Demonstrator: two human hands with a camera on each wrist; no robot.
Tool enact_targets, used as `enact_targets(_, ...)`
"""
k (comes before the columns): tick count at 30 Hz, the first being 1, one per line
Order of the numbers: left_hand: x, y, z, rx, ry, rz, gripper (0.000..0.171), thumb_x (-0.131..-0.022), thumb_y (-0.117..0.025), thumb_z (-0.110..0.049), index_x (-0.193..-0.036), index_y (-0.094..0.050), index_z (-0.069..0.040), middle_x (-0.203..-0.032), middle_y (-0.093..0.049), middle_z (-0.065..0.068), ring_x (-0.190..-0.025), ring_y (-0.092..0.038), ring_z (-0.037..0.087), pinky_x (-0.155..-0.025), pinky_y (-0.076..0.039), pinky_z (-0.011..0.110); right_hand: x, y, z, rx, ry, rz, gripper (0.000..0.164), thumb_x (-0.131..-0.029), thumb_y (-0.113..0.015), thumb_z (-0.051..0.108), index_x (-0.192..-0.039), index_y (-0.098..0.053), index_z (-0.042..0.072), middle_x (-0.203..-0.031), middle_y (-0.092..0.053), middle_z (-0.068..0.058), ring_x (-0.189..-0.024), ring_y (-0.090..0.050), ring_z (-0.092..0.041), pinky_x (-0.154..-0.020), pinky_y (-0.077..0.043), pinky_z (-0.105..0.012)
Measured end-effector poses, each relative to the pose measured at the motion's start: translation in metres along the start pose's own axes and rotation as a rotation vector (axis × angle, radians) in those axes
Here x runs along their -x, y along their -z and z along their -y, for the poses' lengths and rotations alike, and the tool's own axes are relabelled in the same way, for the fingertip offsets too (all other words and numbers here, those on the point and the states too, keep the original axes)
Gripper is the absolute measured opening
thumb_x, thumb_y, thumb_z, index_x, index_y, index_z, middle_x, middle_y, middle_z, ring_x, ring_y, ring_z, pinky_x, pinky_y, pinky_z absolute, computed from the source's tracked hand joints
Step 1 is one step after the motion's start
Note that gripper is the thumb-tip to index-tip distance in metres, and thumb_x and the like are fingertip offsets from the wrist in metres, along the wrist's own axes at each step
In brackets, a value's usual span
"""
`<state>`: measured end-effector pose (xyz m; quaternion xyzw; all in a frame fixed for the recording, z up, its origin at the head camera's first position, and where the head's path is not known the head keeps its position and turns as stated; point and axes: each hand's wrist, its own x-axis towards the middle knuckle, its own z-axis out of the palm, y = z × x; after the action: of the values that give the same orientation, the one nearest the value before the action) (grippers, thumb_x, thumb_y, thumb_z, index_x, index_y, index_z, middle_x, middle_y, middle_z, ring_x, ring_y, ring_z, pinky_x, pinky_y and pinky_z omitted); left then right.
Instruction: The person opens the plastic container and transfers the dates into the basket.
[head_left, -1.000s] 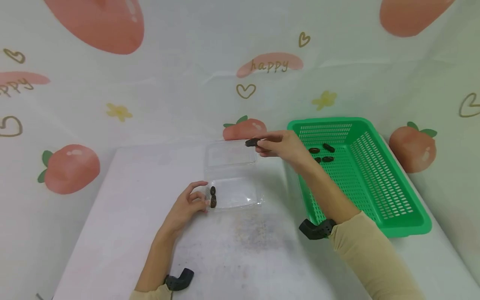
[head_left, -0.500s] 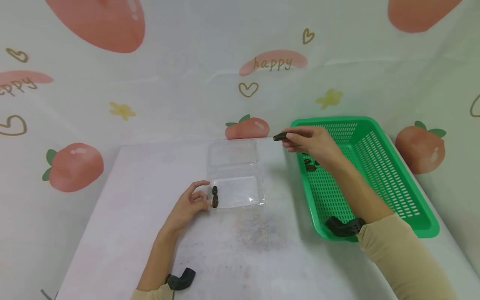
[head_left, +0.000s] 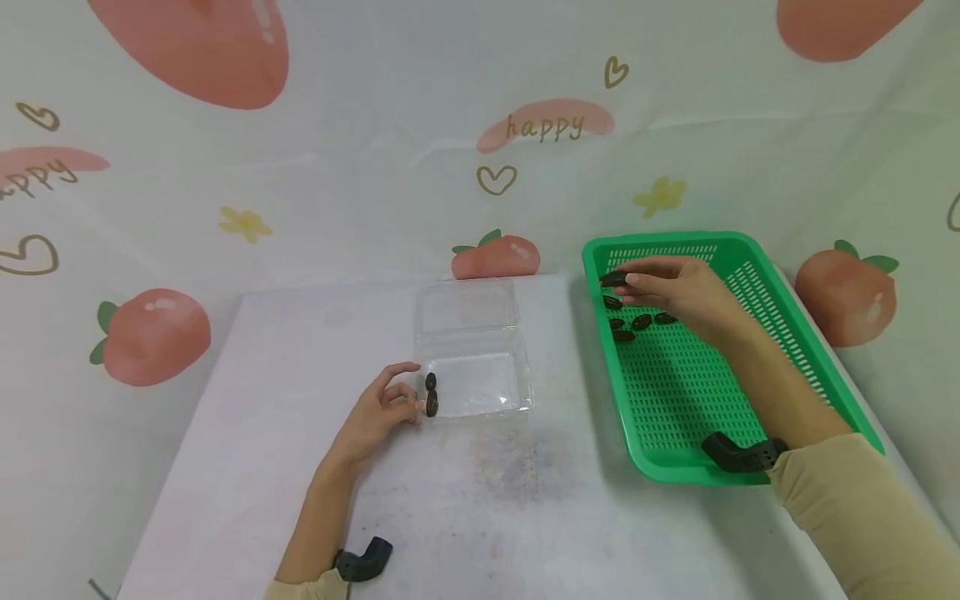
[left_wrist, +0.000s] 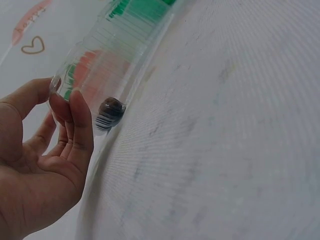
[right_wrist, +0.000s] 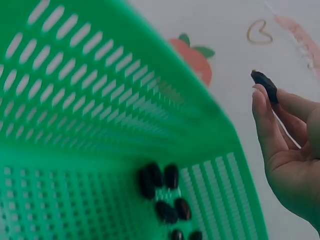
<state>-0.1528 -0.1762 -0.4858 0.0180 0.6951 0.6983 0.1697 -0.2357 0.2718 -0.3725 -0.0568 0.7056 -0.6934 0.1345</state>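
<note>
My right hand (head_left: pixel 682 296) pinches a dark brown date (head_left: pixel 613 278) between thumb and fingertips. It hovers over the far left corner of a green plastic basket (head_left: pixel 637 450), and several more dates (right_wrist: pixel 166 212) lie on the basket floor below. At the left side of a clear plastic clamshell box (head_left: pixel 480 385), my left hand (head_left: pixel 381 410) holds the rim between thumb and fingers. The hinged lid (head_left: pixel 467 307) lies back, away from me. A short row of dates (head_left: pixel 432 404) sits along the box's left wall; in the left wrist view one date (left_wrist: pixel 111 108) shows through the plastic.
The box and basket stand side by side on a white table (head_left: pixel 300 358), with a strip of tabletop between them. Behind rises a white curtain (head_left: pixel 360 200) printed with peaches and hearts. A black wrist camera (head_left: pixel 742 454) on my right arm overlaps the basket's near rim.
My right hand has carried the date rightward from above the clamshell's lid to over the basket. My left hand stays at the box's left side.
</note>
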Motion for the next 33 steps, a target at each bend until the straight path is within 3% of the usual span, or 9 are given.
enact_targets(5, -0.001, 0.001, 0.002, 0.0, -0.007, 0.0, 0.062, -0.089, -0.07, -0.001, -0.144, -0.043, -0.01, -0.085, -0.052, 0.004, -0.074, -0.059, 0.018, -0.073, -0.056, 0.032, 0.001, 0.022, -0.012, -0.052, 0.01, 0.014, 0.031, -0.098, -0.062, 0.006, -0.126, -0.062, -0.004, -0.113, -0.069, -0.008, -0.102, -0.07, -0.018, -0.091, -0.054, -0.033)
enact_targets(11, 0.0, 0.0, 0.003, 0.004, -0.015, 0.007, 0.063, -0.089, -0.07, -0.001, -0.144, -0.041, -0.008, -0.085, -0.052, 0.003, -0.073, -0.06, 0.018, -0.074, -0.056, 0.033, 0.0, 0.044, -0.026, -0.069, -0.007, 0.019, 0.031, -0.098, -0.06, 0.004, -0.129, -0.061, -0.001, -0.115, -0.068, -0.007, -0.104, -0.069, -0.017, -0.093, -0.053, -0.033)
enact_targets(19, 0.002, -0.001, -0.001, 0.007, -0.012, 0.012, 0.063, -0.09, -0.069, -0.001, -0.145, -0.041, -0.01, -0.086, -0.051, 0.003, -0.074, -0.059, 0.017, -0.074, -0.056, 0.033, -0.001, 0.068, -0.042, 0.029, -0.112, 0.016, 0.035, -0.099, -0.06, 0.007, -0.133, -0.058, 0.0, -0.117, -0.066, 0.001, -0.105, -0.068, -0.014, -0.1, -0.049, -0.038)
enact_targets(26, 0.002, -0.001, -0.001, -0.001, 0.0, 0.001, 0.062, -0.089, -0.07, -0.001, -0.144, -0.042, -0.011, -0.086, -0.051, 0.004, -0.074, -0.059, 0.018, -0.074, -0.056, 0.033, -0.004, 0.083, -0.055, 0.138, -0.17, 0.115, 0.05, -0.099, -0.06, 0.006, -0.141, -0.041, -0.012, -0.116, -0.066, 0.0, -0.107, -0.067, -0.017, -0.1, -0.049, -0.041)
enact_targets(33, 0.001, -0.001, -0.001, -0.006, 0.009, -0.002, 0.062, -0.089, -0.07, -0.002, -0.144, -0.042, -0.011, -0.087, -0.051, 0.004, -0.075, -0.059, 0.019, -0.075, -0.056, 0.034, -0.005, 0.092, -0.071, 0.192, -0.241, 0.163, 0.05, -0.098, -0.061, 0.005, -0.139, -0.041, -0.016, -0.116, -0.065, -0.005, -0.105, -0.068, -0.016, -0.096, -0.052, -0.039)
